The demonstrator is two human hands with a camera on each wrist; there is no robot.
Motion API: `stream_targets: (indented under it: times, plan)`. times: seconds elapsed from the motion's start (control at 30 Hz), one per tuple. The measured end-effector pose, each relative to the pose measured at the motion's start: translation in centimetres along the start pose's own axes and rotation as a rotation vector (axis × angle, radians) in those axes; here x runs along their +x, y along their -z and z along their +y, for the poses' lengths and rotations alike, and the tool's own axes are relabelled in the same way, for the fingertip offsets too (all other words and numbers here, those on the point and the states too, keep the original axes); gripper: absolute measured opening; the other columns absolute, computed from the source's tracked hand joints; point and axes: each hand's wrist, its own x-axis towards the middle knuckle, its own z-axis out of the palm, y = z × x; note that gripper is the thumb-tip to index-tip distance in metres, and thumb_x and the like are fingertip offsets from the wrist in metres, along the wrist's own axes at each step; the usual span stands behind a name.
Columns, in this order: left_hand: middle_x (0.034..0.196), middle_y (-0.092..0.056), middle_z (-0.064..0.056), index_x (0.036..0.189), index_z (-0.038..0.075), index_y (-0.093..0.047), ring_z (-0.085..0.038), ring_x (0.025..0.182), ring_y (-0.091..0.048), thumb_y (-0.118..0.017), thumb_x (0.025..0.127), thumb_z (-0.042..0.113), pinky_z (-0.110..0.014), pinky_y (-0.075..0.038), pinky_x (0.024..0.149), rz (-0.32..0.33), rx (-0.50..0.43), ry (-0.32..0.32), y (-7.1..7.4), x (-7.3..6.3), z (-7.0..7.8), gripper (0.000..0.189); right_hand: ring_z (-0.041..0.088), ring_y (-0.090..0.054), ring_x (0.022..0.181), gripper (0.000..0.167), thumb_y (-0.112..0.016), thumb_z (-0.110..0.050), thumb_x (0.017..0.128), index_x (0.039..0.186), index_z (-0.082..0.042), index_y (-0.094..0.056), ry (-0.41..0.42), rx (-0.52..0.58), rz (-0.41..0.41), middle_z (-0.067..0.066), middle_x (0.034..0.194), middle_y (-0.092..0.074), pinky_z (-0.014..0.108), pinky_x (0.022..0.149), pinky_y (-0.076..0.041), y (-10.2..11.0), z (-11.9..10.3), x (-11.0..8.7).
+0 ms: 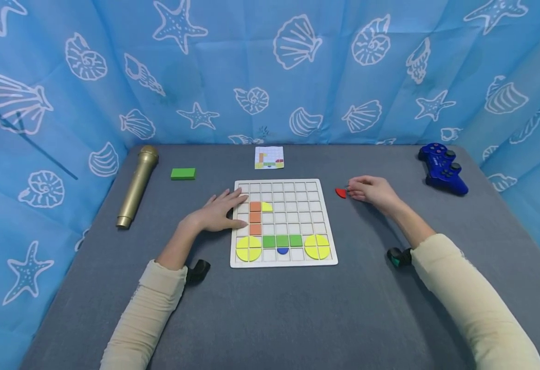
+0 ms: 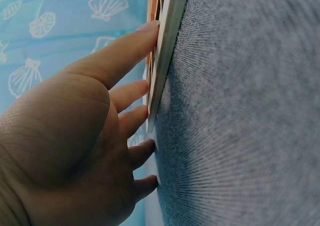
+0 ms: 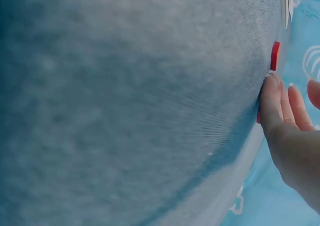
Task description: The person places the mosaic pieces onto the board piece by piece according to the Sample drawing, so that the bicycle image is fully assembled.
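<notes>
A white grid board (image 1: 288, 259) lies on the table, holding several colored pieces. My left hand (image 1: 216, 211) rests at its left edge, fingers spread, and the thumb touches the board's side in the left wrist view. On the board are orange squares (image 1: 255, 217), green squares (image 1: 282, 240), yellow quarter-circles (image 1: 317, 246) forming two discs, one separate yellow quarter-circle (image 1: 267, 206) and a blue half-round (image 1: 282, 251). Right of the board, my right hand (image 1: 372, 192) holds its fairly straight fingertips low at the table, beside a red quarter-circle (image 1: 340, 192). Another red piece (image 3: 258, 117) shows partly behind those fingers.
A small pattern card (image 1: 269, 158) lies behind the board. To the left are a green block (image 1: 183, 174) and a gold microphone (image 1: 137, 187). At the far right sits a blue game controller (image 1: 443, 168). A blue shell-print curtain (image 1: 251, 67) surrounds the table's back and sides.
</notes>
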Motion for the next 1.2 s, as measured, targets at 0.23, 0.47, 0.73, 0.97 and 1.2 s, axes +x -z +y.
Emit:
stream_targets:
  times: [0.23,0.47,0.73,0.97,1.2]
  plan:
    - [0.159,-0.007,-0.009,0.154,0.016,-0.019,-0.031,0.144,0.003,-0.057,0.092,0.048,-0.054,0.001,0.111,-0.001,-0.001,0.004,-0.1,0.0,0.0,0.079,0.028,-0.055,0.107,0.044,-0.060,-0.021,0.096,0.132,0.002,-0.051,0.017,-0.208,0.046,0.021,0.123,-0.056,0.038,0.090,-0.048,-0.6,-0.4,0.2]
    - [0.159,-0.007,-0.010,0.154,0.014,-0.020,-0.032,0.143,0.002,-0.059,0.092,0.046,-0.055,0.001,0.111,0.004,-0.007,-0.002,-0.1,-0.2,0.1,0.079,0.027,-0.055,0.092,0.038,-0.069,-0.011,0.089,0.122,0.004,-0.058,0.082,-0.330,0.108,0.020,0.107,-0.060,0.031,0.073,-0.046,-1.6,-0.3,0.5]
    - [0.159,-0.007,-0.010,0.154,0.014,-0.020,-0.032,0.143,0.002,-0.059,0.093,0.045,-0.055,0.000,0.111,0.004,-0.010,0.006,-0.2,-0.2,0.2,0.079,0.028,-0.053,0.090,0.034,-0.068,-0.004,0.088,0.120,0.005,-0.059,0.145,-0.378,0.107,0.019,0.104,-0.059,0.033,0.072,-0.044,-2.1,0.2,0.8]
    - [0.159,-0.007,-0.011,0.154,0.014,-0.019,-0.032,0.143,0.003,-0.058,0.093,0.045,-0.055,0.001,0.111,-0.002,-0.013,-0.004,-0.1,-0.1,0.2,0.079,0.027,-0.049,0.083,0.031,-0.064,-0.006,0.091,0.120,0.004,-0.060,0.158,-0.431,0.105,0.017,0.098,-0.057,0.034,0.068,-0.040,-1.9,0.2,0.8]
    - [0.159,-0.006,-0.009,0.154,0.016,-0.018,-0.031,0.144,0.003,-0.058,0.092,0.048,-0.055,0.001,0.111,-0.003,-0.004,0.014,-0.2,0.3,0.0,0.080,0.026,-0.057,0.086,0.028,-0.061,-0.016,0.095,0.115,0.003,-0.060,0.097,-0.344,0.111,0.019,0.103,-0.060,0.028,0.070,-0.052,-1.6,-0.1,0.4]
